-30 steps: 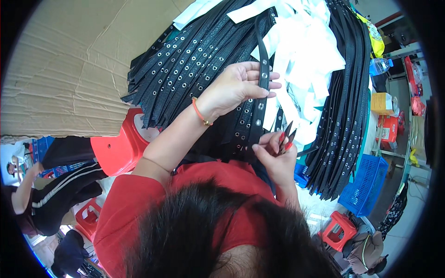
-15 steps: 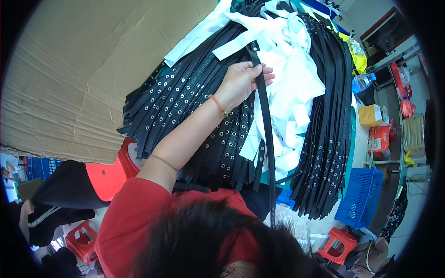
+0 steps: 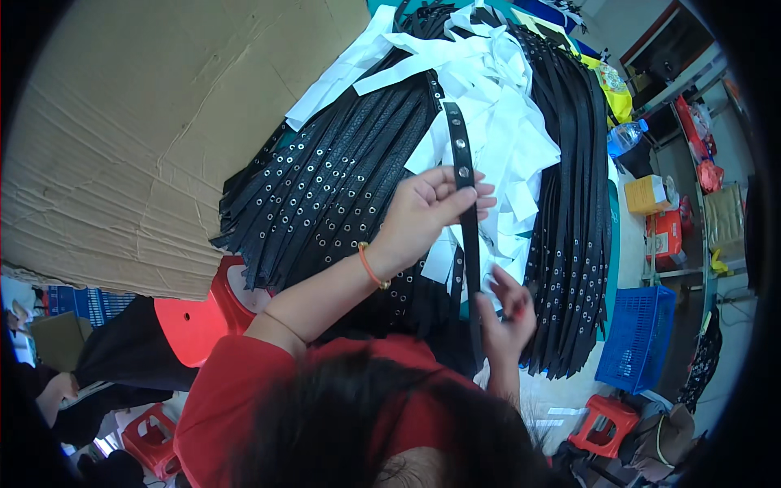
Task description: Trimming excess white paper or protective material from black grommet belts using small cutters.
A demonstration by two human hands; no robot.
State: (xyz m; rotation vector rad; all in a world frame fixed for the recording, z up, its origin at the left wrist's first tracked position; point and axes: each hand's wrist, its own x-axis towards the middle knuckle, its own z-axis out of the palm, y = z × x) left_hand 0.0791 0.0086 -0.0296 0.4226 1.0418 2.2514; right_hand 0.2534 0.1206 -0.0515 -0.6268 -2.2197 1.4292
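In my left hand [image 3: 435, 207] is a long narrow black belt strap [image 3: 462, 154], pinched between thumb and fingers. Its end with metal eyelets points up past my fingers, and the rest hangs down toward me. My right hand [image 3: 506, 317] is beside the strap's lower stretch, thumb and fingers apart; whether the thumb touches the strap I cannot tell. Under my hands lies a heap of white strips [image 3: 504, 106]. Bundles of similar black straps with eyelets lie on either side, a left bundle [image 3: 325, 171] and a right bundle [image 3: 569, 203].
A large cardboard sheet [image 3: 163, 122] covers the left side. To the right are a plastic bottle [image 3: 625, 138], a blue crate [image 3: 639, 337] and a shelf with boxes [image 3: 667, 236]. Red stools [image 3: 602, 427] stand on the floor. Another person's hand [image 3: 57, 390] shows at far left.
My left hand has come down toward me with the strap, and its eyelet end now shows above the fingers. My right hand has come into view beside the strap.
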